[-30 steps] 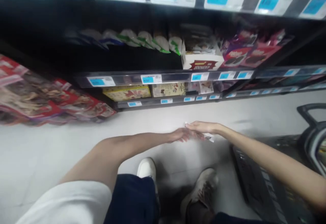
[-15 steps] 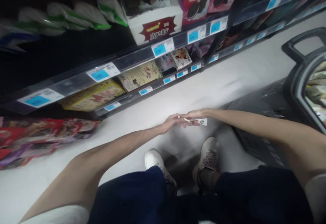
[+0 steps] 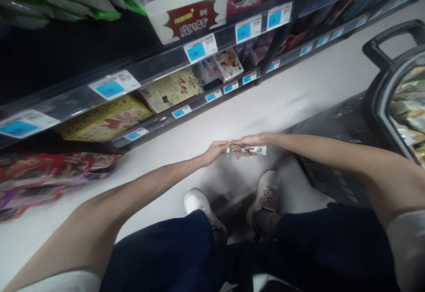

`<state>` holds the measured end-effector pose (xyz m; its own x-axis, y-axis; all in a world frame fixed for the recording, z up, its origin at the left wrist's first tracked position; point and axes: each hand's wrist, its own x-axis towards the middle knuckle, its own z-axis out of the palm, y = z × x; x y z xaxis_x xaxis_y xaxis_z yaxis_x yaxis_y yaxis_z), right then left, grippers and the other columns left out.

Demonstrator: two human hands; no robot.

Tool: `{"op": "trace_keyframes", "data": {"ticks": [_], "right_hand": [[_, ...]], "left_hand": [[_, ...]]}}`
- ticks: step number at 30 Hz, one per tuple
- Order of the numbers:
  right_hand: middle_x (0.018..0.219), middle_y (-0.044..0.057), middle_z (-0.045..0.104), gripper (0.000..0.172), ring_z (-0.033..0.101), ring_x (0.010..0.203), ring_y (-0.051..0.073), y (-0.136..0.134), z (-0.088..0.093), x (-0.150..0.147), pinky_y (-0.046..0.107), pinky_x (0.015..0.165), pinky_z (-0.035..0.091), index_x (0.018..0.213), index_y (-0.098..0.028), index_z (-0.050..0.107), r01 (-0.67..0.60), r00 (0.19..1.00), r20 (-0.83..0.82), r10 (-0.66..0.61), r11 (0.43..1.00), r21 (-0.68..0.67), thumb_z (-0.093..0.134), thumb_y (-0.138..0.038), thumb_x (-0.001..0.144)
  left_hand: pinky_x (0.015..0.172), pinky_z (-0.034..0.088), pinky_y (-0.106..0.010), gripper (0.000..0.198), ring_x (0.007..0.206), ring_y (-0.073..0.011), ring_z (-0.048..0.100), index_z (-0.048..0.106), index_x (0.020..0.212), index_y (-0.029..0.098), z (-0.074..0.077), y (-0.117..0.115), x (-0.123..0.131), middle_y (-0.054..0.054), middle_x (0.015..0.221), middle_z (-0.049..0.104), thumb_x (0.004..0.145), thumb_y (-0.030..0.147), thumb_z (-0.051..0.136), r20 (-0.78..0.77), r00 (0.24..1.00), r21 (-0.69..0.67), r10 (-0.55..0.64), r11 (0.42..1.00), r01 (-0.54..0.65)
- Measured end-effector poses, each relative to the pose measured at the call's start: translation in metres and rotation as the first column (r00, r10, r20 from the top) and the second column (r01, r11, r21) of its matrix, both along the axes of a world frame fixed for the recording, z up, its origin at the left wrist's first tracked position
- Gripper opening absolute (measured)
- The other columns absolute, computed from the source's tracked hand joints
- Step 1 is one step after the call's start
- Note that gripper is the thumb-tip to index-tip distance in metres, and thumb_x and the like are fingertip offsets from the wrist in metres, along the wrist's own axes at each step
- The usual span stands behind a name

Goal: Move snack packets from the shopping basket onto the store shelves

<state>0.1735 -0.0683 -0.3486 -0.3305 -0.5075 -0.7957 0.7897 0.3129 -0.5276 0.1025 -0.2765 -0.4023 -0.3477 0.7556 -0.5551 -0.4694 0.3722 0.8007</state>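
A slim wrapped snack packet (image 3: 249, 149), white with brown and silvery print, is held between my two hands above the pale floor. My left hand (image 3: 216, 150) pinches its left end. My right hand (image 3: 250, 140) grips it from above, with fingertips showing below its lower edge. The packet lies nearly level, its printed face turned up and its right end sticking out past my fingers. Too small to read is the print on it.
Shelves with price tags (image 3: 201, 48) run across the top, holding a white carton (image 3: 189, 13) and yellow boxes (image 3: 171, 89). Red snack packs (image 3: 59, 168) hang at the left. A dark basket (image 3: 332, 150) with a thick handle and a bin of packets (image 3: 410, 106) are at the right.
The packet has turned flatter, so more of its printed face shows, and my left hand is at its left end. The view has shifted slightly, moving the shelves up and left.
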Motion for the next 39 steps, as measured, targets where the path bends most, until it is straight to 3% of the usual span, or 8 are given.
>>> {"op": "trace_keyframes", "data": {"ticks": [10,17,21,25,29,32,36,39], "right_hand": [[0.062,0.002,0.057,0.078,0.043,0.044,0.009,0.001,-0.003,0.000,0.023,0.044,0.035,0.103,-0.011,0.071,0.001,1.000,0.005,-0.001,1.000,-0.009,0.031,-0.077,0.094],[0.071,0.003,0.060,0.049,0.045,0.046,0.010,0.001,-0.001,-0.004,0.024,0.044,0.037,0.112,-0.014,0.066,0.018,1.000,-0.003,-0.019,0.996,-0.089,0.039,-0.053,0.099],[0.073,0.004,0.062,0.042,0.047,0.050,0.010,0.003,0.003,-0.005,0.025,0.047,0.040,0.101,-0.015,0.067,0.026,1.000,0.020,-0.024,0.994,-0.106,0.051,-0.053,0.092],[0.077,0.002,0.063,0.050,0.054,0.060,0.012,0.005,0.002,-0.002,0.026,0.054,0.044,0.096,-0.015,0.066,0.067,0.989,-0.128,-0.067,0.998,0.001,0.076,-0.058,0.073],[0.081,0.000,0.064,0.054,0.056,0.066,0.012,0.004,-0.004,-0.002,0.026,0.060,0.044,0.089,-0.016,0.060,0.210,0.856,-0.499,-0.133,0.973,0.100,0.088,-0.046,0.054],[0.084,0.000,0.064,0.040,0.055,0.068,0.012,0.004,-0.006,-0.005,0.025,0.063,0.040,0.088,-0.017,0.061,0.208,0.686,-0.727,0.042,0.945,0.251,0.084,-0.028,0.058],[0.090,0.002,0.065,0.025,0.056,0.073,0.014,0.004,-0.009,-0.008,0.025,0.068,0.039,0.091,-0.017,0.064,0.278,0.450,-0.857,0.251,0.873,0.402,0.070,-0.015,0.066],[0.094,0.004,0.065,0.025,0.059,0.076,0.016,0.004,-0.011,-0.007,0.025,0.070,0.041,0.092,-0.017,0.064,0.291,0.396,-0.873,0.286,0.862,0.414,0.068,-0.016,0.068]], "left_hand": [[0.067,0.039,-0.027,0.059,0.073,-0.0136,0.052,0.078,0.097,0.012,0.001,-0.002,0.002,-0.006,0.086,0.067,0.073,0.065,0.074,0.007,1.000,0.024,0.015,1.000,-0.015],[0.064,0.041,-0.028,0.062,0.064,-0.0134,0.058,0.078,0.098,0.011,0.002,-0.003,0.001,-0.004,0.076,0.067,0.070,0.066,0.077,0.059,0.998,0.032,0.013,0.999,-0.015],[0.068,0.044,-0.030,0.062,0.069,-0.0176,0.065,0.077,0.096,0.009,0.009,-0.004,0.001,-0.002,0.065,0.061,0.067,0.064,0.080,0.138,0.990,0.003,0.034,0.999,-0.035],[0.070,0.046,-0.029,0.054,0.076,-0.0164,0.065,0.075,0.101,0.012,0.015,-0.004,0.002,-0.005,0.081,0.070,0.060,0.044,0.090,0.181,0.983,0.006,0.039,0.999,-0.041],[0.073,0.047,-0.028,0.060,0.078,-0.0148,0.062,0.074,0.102,0.013,0.016,-0.003,-0.001,-0.003,0.085,0.071,0.047,0.022,0.094,0.089,0.993,0.030,0.081,0.996,-0.084],[0.080,0.048,-0.030,0.058,0.086,-0.0174,0.063,0.075,0.099,0.013,0.017,0.000,-0.007,-0.005,0.092,0.073,0.045,0.020,0.093,0.029,0.992,0.074,0.123,0.989,-0.125],[0.081,0.048,-0.031,0.058,0.092,-0.0209,0.064,0.076,0.098,0.011,0.019,0.002,-0.014,-0.008,0.093,0.074,0.044,0.020,0.093,-0.022,0.986,0.103,0.164,0.982,-0.161],[0.079,0.048,-0.031,0.055,0.092,-0.0207,0.064,0.076,0.098,0.011,0.020,0.003,-0.015,-0.008,0.093,0.074,0.045,0.020,0.092,-0.034,0.985,0.100,0.168,0.981,-0.164]]}}
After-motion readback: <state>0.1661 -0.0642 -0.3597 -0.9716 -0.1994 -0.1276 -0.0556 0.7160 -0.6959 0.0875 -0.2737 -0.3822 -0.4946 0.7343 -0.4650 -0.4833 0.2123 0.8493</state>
